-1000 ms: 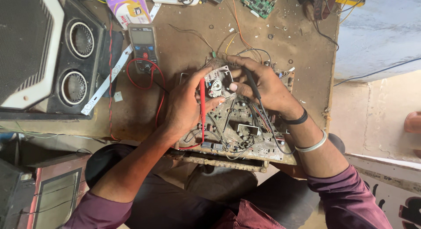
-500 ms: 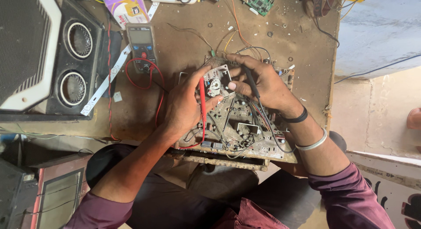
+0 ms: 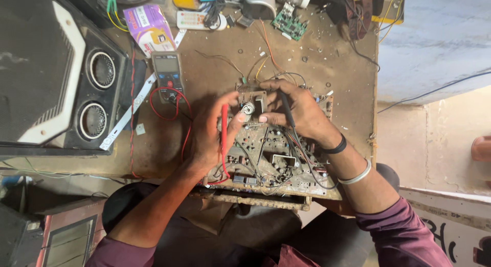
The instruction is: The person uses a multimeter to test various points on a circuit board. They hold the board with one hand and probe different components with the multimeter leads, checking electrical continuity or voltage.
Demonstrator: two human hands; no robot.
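A dusty circuit board (image 3: 266, 159) full of components lies at the front edge of a brown workbench (image 3: 225, 67). My left hand (image 3: 209, 136) grips a red test probe (image 3: 224, 131), its tip down on the board. My right hand (image 3: 299, 111) holds a black test probe (image 3: 286, 108) against the board's far side, beside a small round metal part (image 3: 247, 108). Red and black leads run from the probes toward a grey multimeter (image 3: 168, 75) lying to the left of the board.
A black speaker cabinet (image 3: 66, 88) with two round drivers fills the left. At the bench's far edge lie a purple packet (image 3: 148, 29), a white remote (image 3: 197, 20) and a small green board (image 3: 289, 22). A pale floor (image 3: 440, 124) is on the right.
Both hands stay on the board with their probes; my right hand's fingers have shifted slightly near the round metal part. The camera has moved a little.
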